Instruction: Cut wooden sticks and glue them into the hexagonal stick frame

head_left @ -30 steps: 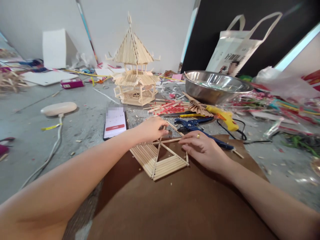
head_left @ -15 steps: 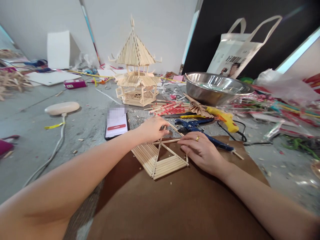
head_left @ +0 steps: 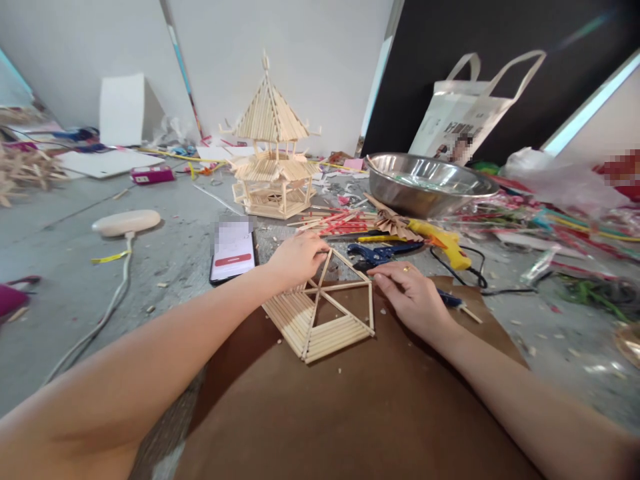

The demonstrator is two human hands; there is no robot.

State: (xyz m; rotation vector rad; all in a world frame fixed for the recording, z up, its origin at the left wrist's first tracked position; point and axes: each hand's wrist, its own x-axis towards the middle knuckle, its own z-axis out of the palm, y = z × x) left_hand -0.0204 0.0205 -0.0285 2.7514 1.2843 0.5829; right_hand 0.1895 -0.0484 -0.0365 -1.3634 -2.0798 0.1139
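Note:
A flat hexagonal frame of thin wooden sticks (head_left: 325,320) lies on a brown paper sheet (head_left: 350,400); two of its segments are filled with sticks. My left hand (head_left: 297,257) rests curled on the frame's far left edge, fingertips pinching a stick there. My right hand (head_left: 413,297) lies at the frame's right corner, fingers bent and pressed on the stick edge. A finished wooden stick pagoda (head_left: 273,153) stands further back.
A phone (head_left: 231,250) lies left of my left hand. Blue pliers (head_left: 383,252), a yellow glue gun (head_left: 445,240), loose sticks (head_left: 335,223) and a steel bowl (head_left: 430,180) lie behind. A white tote bag (head_left: 467,123) leans on a dark board. A beige pad with cable (head_left: 125,223) lies at left.
My right hand has slid back to the right, uncovering the frame's right side. The left hand stays on the far edge. The camera has tilted slightly.

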